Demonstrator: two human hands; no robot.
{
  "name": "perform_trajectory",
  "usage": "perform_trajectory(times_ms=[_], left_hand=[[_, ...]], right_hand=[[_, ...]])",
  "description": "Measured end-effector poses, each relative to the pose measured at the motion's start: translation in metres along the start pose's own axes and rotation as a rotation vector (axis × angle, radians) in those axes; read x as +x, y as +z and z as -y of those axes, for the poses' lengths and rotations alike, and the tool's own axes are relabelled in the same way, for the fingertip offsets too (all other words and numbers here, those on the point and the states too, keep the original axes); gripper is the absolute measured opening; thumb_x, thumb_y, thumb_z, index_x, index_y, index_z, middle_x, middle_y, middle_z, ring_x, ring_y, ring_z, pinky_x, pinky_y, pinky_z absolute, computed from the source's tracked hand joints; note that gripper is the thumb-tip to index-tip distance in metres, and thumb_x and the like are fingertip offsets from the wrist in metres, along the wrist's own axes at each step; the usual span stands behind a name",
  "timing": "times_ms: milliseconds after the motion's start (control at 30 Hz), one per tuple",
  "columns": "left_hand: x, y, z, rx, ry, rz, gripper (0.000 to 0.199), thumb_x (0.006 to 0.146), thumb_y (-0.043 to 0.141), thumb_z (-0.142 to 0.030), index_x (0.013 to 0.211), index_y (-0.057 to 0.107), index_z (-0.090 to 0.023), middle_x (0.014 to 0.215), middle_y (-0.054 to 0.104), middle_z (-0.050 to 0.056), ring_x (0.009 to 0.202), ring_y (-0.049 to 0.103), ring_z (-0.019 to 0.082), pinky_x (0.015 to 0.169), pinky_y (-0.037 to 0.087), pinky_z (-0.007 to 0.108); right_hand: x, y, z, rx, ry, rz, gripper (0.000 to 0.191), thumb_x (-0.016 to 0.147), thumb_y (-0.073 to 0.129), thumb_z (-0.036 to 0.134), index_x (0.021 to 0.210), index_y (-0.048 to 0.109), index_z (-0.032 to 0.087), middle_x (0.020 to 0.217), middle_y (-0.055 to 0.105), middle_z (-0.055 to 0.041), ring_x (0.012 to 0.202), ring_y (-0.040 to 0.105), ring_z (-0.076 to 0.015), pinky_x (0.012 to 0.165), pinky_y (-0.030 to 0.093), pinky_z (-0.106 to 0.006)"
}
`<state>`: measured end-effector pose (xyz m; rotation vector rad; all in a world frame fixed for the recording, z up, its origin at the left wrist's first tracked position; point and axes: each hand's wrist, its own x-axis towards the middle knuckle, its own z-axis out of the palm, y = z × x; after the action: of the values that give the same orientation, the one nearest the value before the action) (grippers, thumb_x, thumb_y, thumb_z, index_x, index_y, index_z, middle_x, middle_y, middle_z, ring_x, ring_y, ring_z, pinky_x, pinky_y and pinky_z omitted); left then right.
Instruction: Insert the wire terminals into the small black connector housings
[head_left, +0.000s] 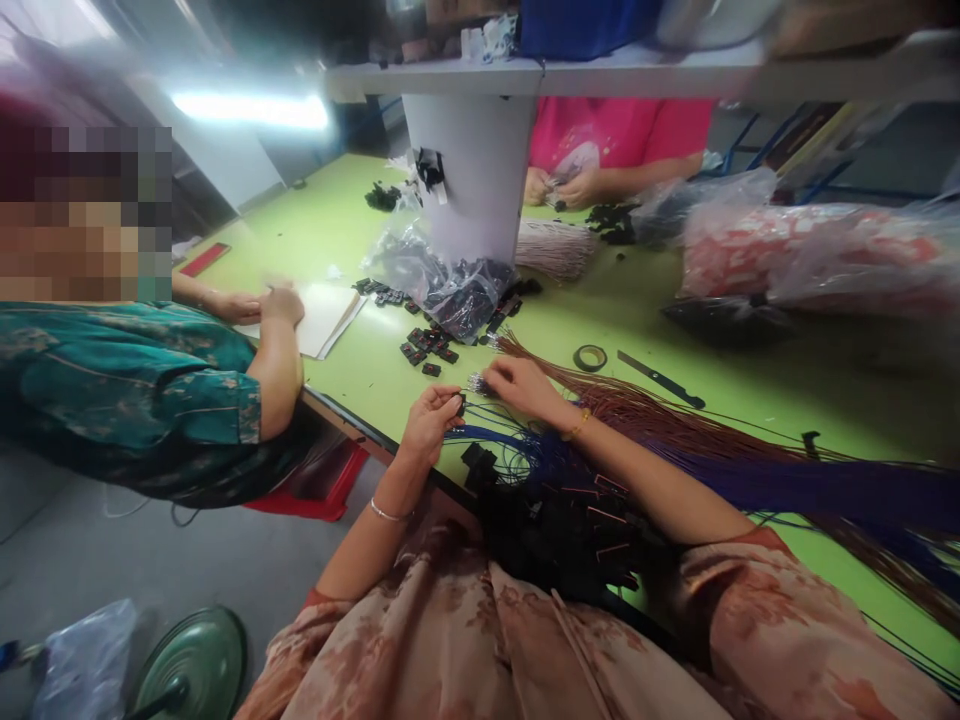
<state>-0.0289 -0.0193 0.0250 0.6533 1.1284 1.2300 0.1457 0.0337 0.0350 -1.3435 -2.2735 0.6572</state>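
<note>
My left hand (pixel 429 425) pinches a small black plastic connector housing (pixel 460 404) between thumb and fingers. Close to its right, my right hand (pixel 525 388) has its fingers bent together over silvery metal terminals (pixel 476 382) at the wire ends; exactly what is between the fingertips is hidden. Brown wires (pixel 622 405) run from behind the right hand across the table to the right. Blue wires (pixel 502 435) lie under and in front of both hands. Black housings with red marks (pixel 427 345) are scattered just beyond the left hand.
Black parts (pixel 555 510) pile up at the table edge against my body. Beyond are a tape roll (pixel 590 357), a blade (pixel 660 380) and plastic bags (pixel 461 300). A co-worker in green (pixel 135 400) sits left over paper (pixel 319 310); another in pink (pixel 622 140) works opposite, below a shelf (pixel 450 82).
</note>
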Motion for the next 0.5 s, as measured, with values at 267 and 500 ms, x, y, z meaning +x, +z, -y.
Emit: perform_trajectory(times_ms=[267, 500], left_hand=[[0.006, -0.006, 0.0, 0.011, -0.071, 0.055, 0.036, 0.056, 0.084, -0.025, 0.085, 0.065, -0.013, 0.071, 0.062, -0.001, 0.06, 0.055, 0.006, 0.058, 0.049, 0.019], [0.011, 0.001, 0.008, -0.132, -0.058, 0.007, 0.025, 0.064, 0.078, -0.02, 0.085, 0.064, -0.013, 0.075, 0.062, 0.0, 0.066, 0.058, 0.008, 0.061, 0.048, 0.019]], right_hand=[[0.001, 0.002, -0.017, -0.331, 0.145, 0.117, 0.018, 0.088, 0.045, 0.023, 0.088, 0.063, 0.019, 0.096, 0.066, -0.0075, 0.084, 0.057, -0.0195, 0.067, 0.034, -0.027], [-0.002, -0.001, -0.014, -0.277, 0.056, -0.047, 0.016, 0.088, 0.044, 0.021, 0.089, 0.059, 0.015, 0.085, 0.065, -0.0107, 0.07, 0.053, -0.018, 0.062, 0.031, -0.028]])
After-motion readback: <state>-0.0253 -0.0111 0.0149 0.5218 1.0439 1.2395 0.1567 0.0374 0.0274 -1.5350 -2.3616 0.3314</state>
